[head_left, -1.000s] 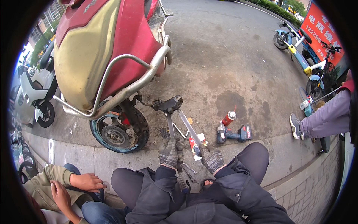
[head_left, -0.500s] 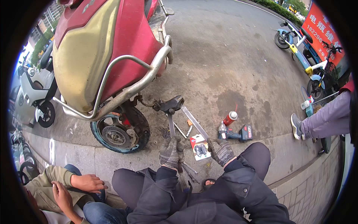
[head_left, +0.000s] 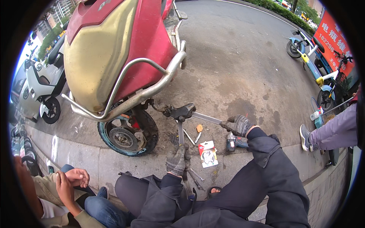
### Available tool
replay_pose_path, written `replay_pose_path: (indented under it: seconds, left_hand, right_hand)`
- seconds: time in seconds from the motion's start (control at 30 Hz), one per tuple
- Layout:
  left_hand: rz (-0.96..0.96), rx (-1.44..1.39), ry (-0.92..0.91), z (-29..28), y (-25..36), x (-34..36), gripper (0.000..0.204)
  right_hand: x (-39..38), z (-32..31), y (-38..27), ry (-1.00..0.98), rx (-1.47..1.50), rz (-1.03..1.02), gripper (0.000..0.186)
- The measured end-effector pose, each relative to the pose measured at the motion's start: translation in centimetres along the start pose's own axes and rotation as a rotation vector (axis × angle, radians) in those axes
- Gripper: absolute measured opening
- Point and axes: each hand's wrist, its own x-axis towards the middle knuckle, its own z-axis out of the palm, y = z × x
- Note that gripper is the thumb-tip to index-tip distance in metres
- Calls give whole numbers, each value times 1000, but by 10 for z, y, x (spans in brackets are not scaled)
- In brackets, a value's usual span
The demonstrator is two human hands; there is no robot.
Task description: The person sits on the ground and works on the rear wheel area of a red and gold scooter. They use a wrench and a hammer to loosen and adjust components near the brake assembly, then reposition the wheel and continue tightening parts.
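Observation:
My left hand [head_left: 177,161], in a grey knitted glove, is closed round the handle of a flat steel wrench [head_left: 181,133] that points away from me. My gloved right hand [head_left: 238,126] grips a second steel wrench [head_left: 207,118], which slants out to the right. Both wrenches meet at a dark metal part [head_left: 183,111], perhaps a brake caliper, held off the ground beside the front wheel [head_left: 125,137] of a red and gold scooter [head_left: 99,53]. How the wrench jaws sit on that part is too small to tell.
On the ground lie a blister card [head_left: 208,154], a cordless impact driver [head_left: 231,142] partly behind my right arm, an orange piece [head_left: 199,128] and several metal tools [head_left: 196,178]. A person [head_left: 76,182] sits close at left; another person's leg [head_left: 334,131] is at right.
My right hand has swung outward and away from me with its wrench, widening the angle between the two wrenches. It now hides the red spray can. The seated person's hands have risen.

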Motion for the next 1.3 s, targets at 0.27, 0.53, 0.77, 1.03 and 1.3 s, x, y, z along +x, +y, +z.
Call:
replay_pose_path:
  seconds: [0.27, 0.53, 0.77, 1.03, 1.3]
  left_hand:
    - [9, -45, -55, -3, -5, 3, 22]
    - [-14, -44, -78, -10, -7, 1, 19]
    - [22, -31, -140, -22, -19, 15, 21]
    - [-146, -122, -195, -21, -14, 20, 27]
    - [-302, -135, -219, -30, 40, -1, 34]
  right_hand:
    - [-11, -16, -32, -76, -142, 9, 64]
    - [-4, 9, -26, 60, -266, -160, 69]
    - [-25, -25, -64, 63, -421, -105, 68]
    - [-49, -16, -90, 90, -474, -64, 70]
    - [-42, 4, -84, 115, -385, 36, 67]
